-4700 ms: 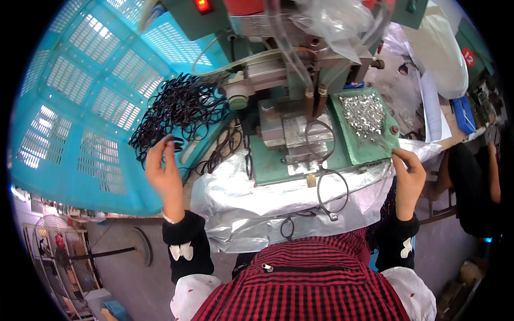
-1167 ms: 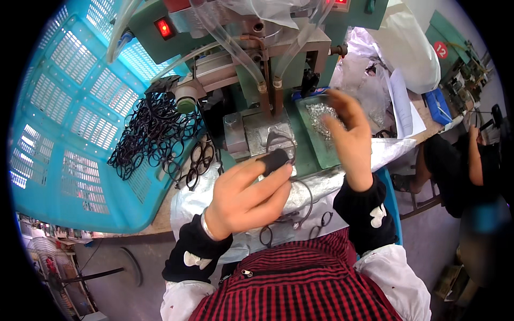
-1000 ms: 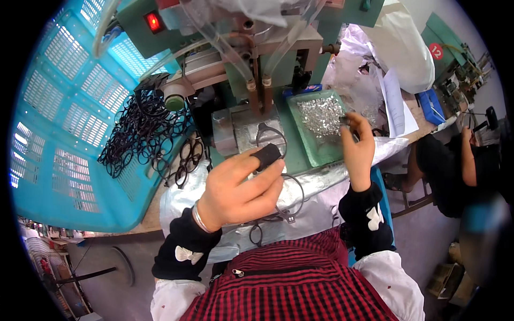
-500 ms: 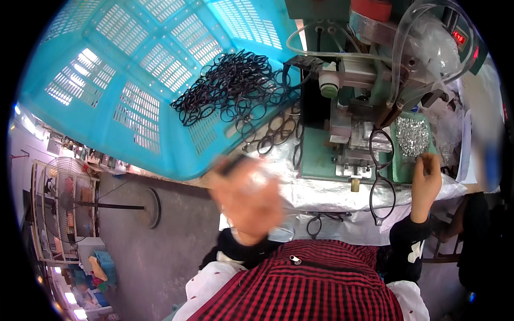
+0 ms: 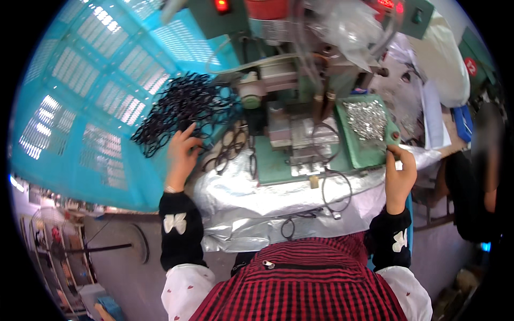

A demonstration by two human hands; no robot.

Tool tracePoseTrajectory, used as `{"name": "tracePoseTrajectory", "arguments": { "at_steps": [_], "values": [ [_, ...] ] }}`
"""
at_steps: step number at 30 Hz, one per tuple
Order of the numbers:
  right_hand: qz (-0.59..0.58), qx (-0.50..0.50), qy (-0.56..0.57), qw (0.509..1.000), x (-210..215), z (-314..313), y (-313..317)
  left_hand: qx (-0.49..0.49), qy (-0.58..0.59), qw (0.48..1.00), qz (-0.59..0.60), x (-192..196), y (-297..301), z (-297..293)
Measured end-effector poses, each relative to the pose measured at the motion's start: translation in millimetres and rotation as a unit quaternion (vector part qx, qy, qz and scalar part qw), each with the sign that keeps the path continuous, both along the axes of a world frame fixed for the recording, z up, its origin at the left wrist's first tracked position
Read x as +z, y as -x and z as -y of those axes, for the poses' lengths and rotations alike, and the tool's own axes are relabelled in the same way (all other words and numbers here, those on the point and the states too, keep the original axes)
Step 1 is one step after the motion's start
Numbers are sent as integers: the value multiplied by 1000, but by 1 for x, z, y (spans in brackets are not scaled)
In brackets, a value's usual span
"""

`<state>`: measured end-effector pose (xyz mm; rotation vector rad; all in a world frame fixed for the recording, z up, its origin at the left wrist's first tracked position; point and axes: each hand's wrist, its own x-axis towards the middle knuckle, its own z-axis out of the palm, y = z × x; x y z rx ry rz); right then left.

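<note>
My left hand (image 5: 182,156) reaches to the near edge of a heap of black eyeglass frames (image 5: 179,107) in a blue plastic basket (image 5: 101,176). Its fingers are apart, and I see nothing held in them. On the right, my right hand (image 5: 400,176) is at the near corner of a green tray (image 5: 360,160) of small silvery metal parts (image 5: 367,120). Its thumb and fingertips are pinched together; whatever they hold is too small to make out. Between the hands, a single eyeglass frame (image 5: 337,208) sits at the front of a green bench machine (image 5: 281,125), one rim hanging over the edge.
Several more eyeglass frames (image 5: 227,150) lie between basket and machine. Silvery sheeting (image 5: 230,192) covers the table's front, with another frame (image 5: 288,229) lower down. Clear tubes and a plastic bag (image 5: 342,27) are above the machine. Another person (image 5: 471,198) is at the right.
My left hand has moved left and forward to the heap from above the table's front edge. The view has shifted right. My right hand stays by the tray, fingertips still pinched.
</note>
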<state>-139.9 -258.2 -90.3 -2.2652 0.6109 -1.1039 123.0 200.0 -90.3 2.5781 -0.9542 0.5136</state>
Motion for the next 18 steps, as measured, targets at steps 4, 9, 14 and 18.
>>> {"name": "tracePoseTrajectory", "arguments": {
  "at_steps": [4, 9, 14, 18],
  "values": [
    [20, -36, -60, 997, 7, -2, 23, 35, 225, 971, -70, 8, 26, 17],
    [46, 177, -97, 978, 61, -38, -20, 13, 409, 906, -106, 29, 47, 65],
    [79, 287, -288, 910, 83, -73, -94, 55, 423, 891, -154, 8, 54, 93],
    [137, 303, -338, 880, 73, -85, -98, 63, 478, 849, -215, -2, 75, 97]
  ]
}}
